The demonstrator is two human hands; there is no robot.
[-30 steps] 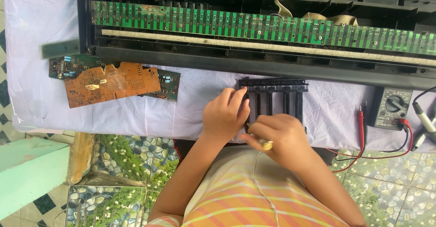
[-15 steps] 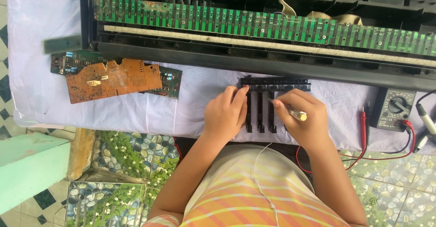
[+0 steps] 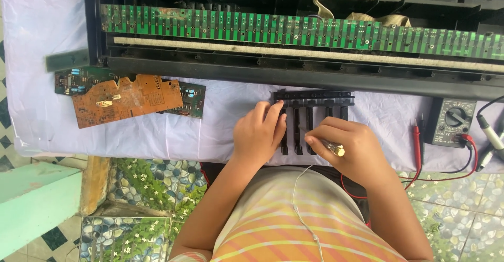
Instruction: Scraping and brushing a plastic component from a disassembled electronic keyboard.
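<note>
A black strip of keyboard keys [image 3: 315, 100] lies on the white cloth just in front of the opened keyboard chassis [image 3: 294, 73]. My left hand [image 3: 258, 132] rests flat on the strip's left end, fingers spread over its keys. My right hand [image 3: 350, 147] is closed around a small clear-handled screwdriver [image 3: 329, 145], whose tip points at the middle keys of the strip. A long green circuit board [image 3: 252, 27] runs along the inside of the chassis.
An orange circuit board [image 3: 123, 99] overlaps a green one [image 3: 79, 78] on the cloth at the left. A multimeter [image 3: 452, 121] with red and black probe leads [image 3: 420, 144] sits at the right. Table edge runs close to my body; a tiled floor shows below.
My right hand has moved up from the table edge onto the key strip and brought the screwdriver over the keys. My left hand stays on the strip's left end.
</note>
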